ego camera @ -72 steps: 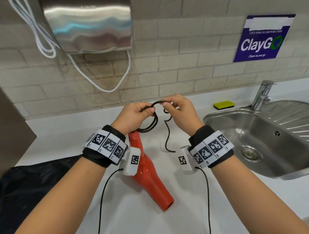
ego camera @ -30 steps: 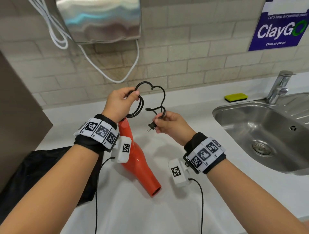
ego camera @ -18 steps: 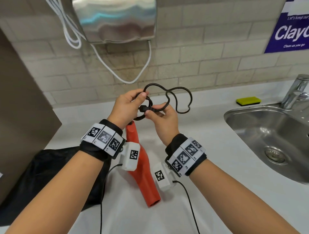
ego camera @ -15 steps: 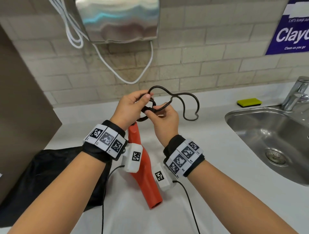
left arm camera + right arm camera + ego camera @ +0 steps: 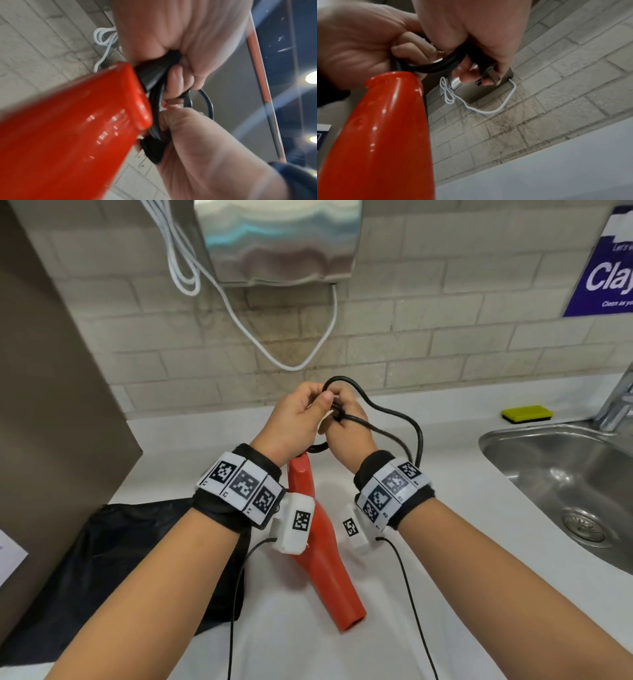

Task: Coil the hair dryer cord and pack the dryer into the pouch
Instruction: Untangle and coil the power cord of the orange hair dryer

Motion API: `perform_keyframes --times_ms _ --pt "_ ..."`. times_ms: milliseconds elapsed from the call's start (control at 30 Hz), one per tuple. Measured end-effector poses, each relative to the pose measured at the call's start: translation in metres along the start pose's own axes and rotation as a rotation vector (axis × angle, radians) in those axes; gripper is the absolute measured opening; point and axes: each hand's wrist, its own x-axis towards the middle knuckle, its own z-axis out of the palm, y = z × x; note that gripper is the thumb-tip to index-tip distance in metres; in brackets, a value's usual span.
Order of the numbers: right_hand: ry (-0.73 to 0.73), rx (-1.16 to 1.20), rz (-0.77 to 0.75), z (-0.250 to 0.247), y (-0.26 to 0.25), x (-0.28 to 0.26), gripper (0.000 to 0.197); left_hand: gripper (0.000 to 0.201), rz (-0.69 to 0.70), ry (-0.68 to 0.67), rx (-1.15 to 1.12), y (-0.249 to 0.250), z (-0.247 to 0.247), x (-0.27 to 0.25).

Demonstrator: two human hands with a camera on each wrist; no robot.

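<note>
Above the white counter my left hand (image 5: 308, 409) and right hand (image 5: 342, 414) meet, both gripping the black cord (image 5: 420, 440). The left hand (image 5: 178, 75) holds the bunched coils against its palm. My right hand (image 5: 471, 70) has its fingers curled round the coil (image 5: 436, 66); a loose loop hangs out to its right. The red hair dryer (image 5: 322, 546) hangs or leans below the hands, handle end up, nozzle toward me; whether it touches the counter is unclear. The black pouch (image 5: 137, 549) lies flat at the left. The plug is hidden.
A steel sink (image 5: 548, 474) with a tap (image 5: 616, 402) is at the right, a yellow-green sponge (image 5: 527, 413) behind it. A metal hand dryer (image 5: 281, 237) with a white cable (image 5: 294, 364) hangs on the tiled wall. A brown panel (image 5: 51, 371) bounds the left.
My right hand brought the cord's plug end up to the left hand. The hands now press together, and the loose loop has swung out to the right.
</note>
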Motion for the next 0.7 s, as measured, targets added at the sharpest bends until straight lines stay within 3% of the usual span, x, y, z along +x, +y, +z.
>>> perform_keyframes --times_ms 200,300,367,433,500,600,700 --pt "-0.096 -0.132 0.004 -0.008 0.001 -0.016 0.024 0.018 -0.085 -0.074 -0.086 -0.007 -0.008 0.004" --pt "-0.253 -0.297 0.01 -0.019 0.015 -0.035 0.026 0.024 -0.134 -0.064 -0.176 -0.008 -0.01 0.003" --pt "-0.356 -0.411 -0.003 -0.023 0.023 -0.046 0.038 0.025 -0.148 -0.081 -0.195 -0.01 -0.012 0.003" --pt "-0.382 -0.482 -0.031 -0.026 0.026 -0.052 0.045 0.024 -0.143 -0.108 -0.172 -0.011 -0.013 0.004" --pt "-0.338 -0.529 0.0 -0.031 0.029 -0.05 0.039 0.024 -0.134 -0.114 -0.175 -0.011 -0.012 0.005" --pt "-0.289 -0.639 0.204 -0.044 0.043 -0.048 0.03 0.028 -0.13 -0.076 -0.22 -0.011 -0.01 0.006" --pt "-0.558 -1.032 0.604 -0.066 0.082 -0.054 0.033 0.031 -0.136 -0.003 -0.259 -0.013 -0.014 0.007"
